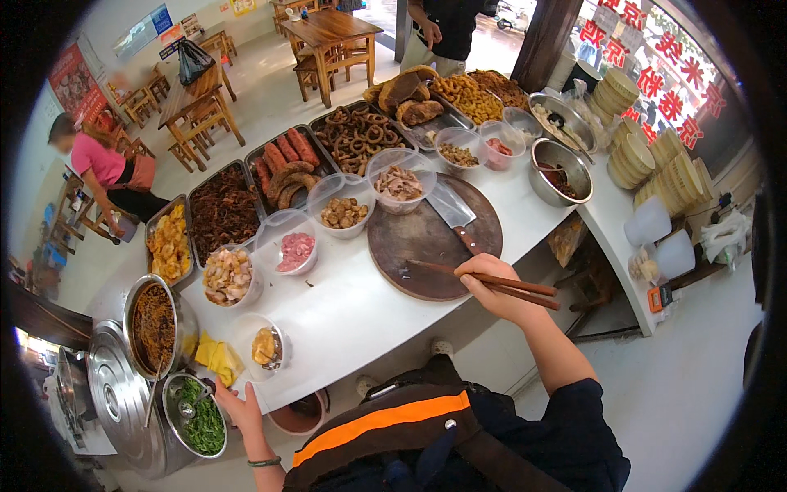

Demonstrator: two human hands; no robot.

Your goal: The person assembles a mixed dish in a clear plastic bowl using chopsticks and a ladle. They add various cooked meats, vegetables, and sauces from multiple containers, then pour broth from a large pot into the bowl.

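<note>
My right hand (490,287) grips a pair of brown wooden chopsticks (525,285) over the near edge of a round dark cutting board (402,234). On the board's far right part lies a cleaver (449,205), its wooden handle toward me. My left hand (239,407) is open and holds nothing, fingers apart at the counter's near-left edge. Beside it are a steel bowl of chopped green herbs (202,422), a folded yellow cloth (220,359) and a clear tub with brownish-yellow food (266,348). Left of the board stand clear tubs of pink meat slices (296,249) and pale meat pieces (229,276).
Metal trays of cooked meat (221,209) line the counter's far side. A pot of dark sauce (155,321) and a large steel lid (119,394) stand left. Stacked bowls (631,160) are right. A person in pink (102,160) and another in black (449,29) stand beyond the counter.
</note>
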